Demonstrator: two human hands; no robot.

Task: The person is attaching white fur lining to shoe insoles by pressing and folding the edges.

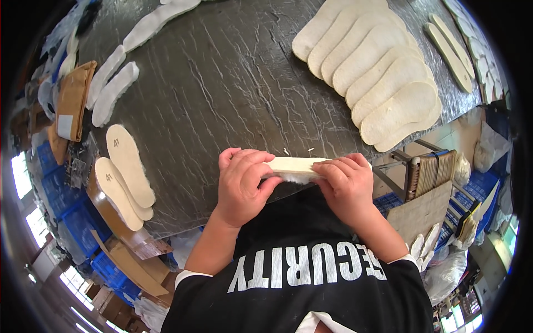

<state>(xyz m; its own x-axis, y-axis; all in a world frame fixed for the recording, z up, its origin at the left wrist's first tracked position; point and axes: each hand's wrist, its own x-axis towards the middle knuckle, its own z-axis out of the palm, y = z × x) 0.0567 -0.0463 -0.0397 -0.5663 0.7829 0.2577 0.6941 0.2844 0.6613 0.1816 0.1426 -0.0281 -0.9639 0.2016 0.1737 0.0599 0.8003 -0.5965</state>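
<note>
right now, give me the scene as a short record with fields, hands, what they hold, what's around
left hand: grip closed on the left end of the insole
right hand: grip closed on its right end
insole: cream, on edge, fleecy side toward the person, at the near edge of the table
right stack: fanned row of cream insoles, far right of the table
left pair: two insoles overlapping, flat side up, near the left edge
fleece pieces: white, far left
crates: blue, beside the table on the left
</note>
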